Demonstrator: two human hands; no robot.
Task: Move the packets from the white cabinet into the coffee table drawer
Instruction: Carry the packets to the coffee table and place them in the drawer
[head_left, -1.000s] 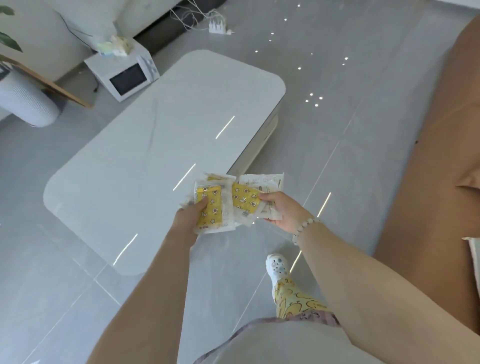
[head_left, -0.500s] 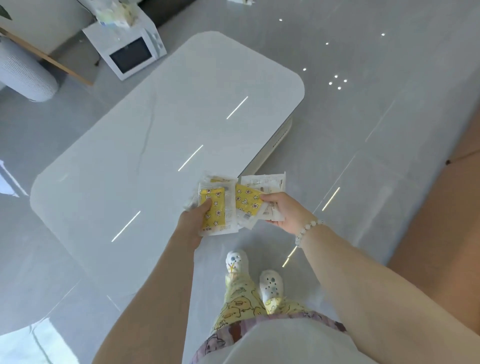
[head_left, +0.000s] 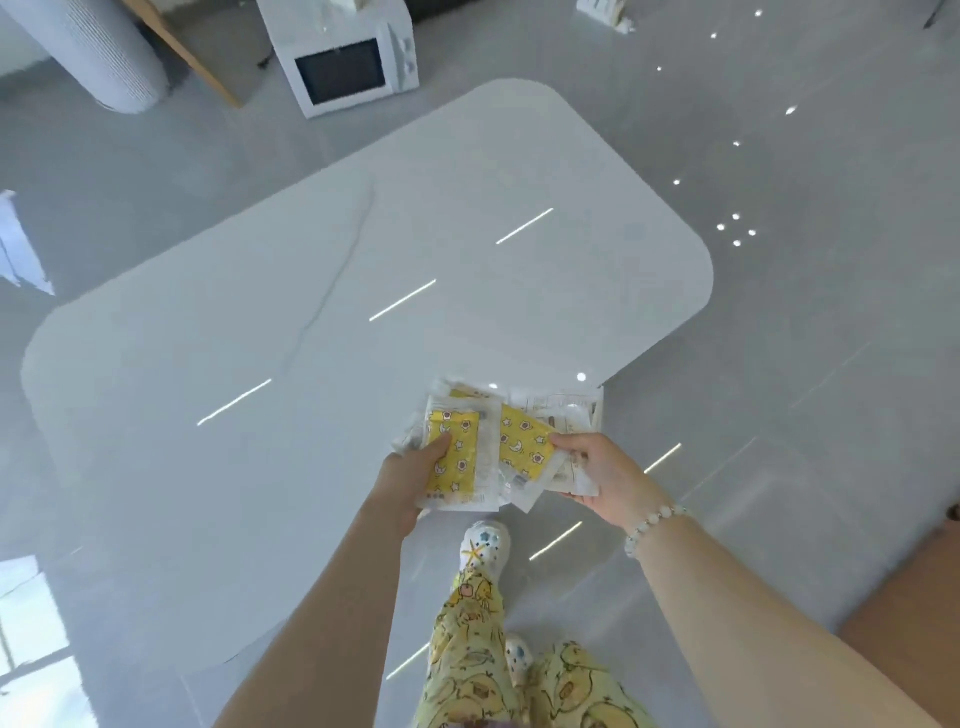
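The coffee table (head_left: 363, 312) fills the middle of the view, and its near edge runs on a slant from near left up to a rounded corner on the right. Right of that corner there is a wide strip of bare grey floor (head_left: 779, 364) before the brown furniture (head_left: 914, 613) at the near right.

The packets (head_left: 460, 457) are held in the air just over that near edge, close to the right corner, fanned between both hands. The left hand (head_left: 410, 480) grips the left bunch, with its thumb flat across a yellow star-printed packet and its fingers curled beneath. The right hand (head_left: 597, 475) pinches the right bunch, with its thumb on the edge of another yellow packet and white printed ones spread behind it. A bead bracelet (head_left: 655, 524) sits on that wrist.

One white shoe (head_left: 483, 545) is planted on the floor just beside the table edge, directly under the packets.

The tabletop is glossy white with a faint grey vein, and it throws back thin streaks of light. On the far floor stand a white microwave (head_left: 348, 65) and, to its left, a white ribbed cylinder (head_left: 98, 57).
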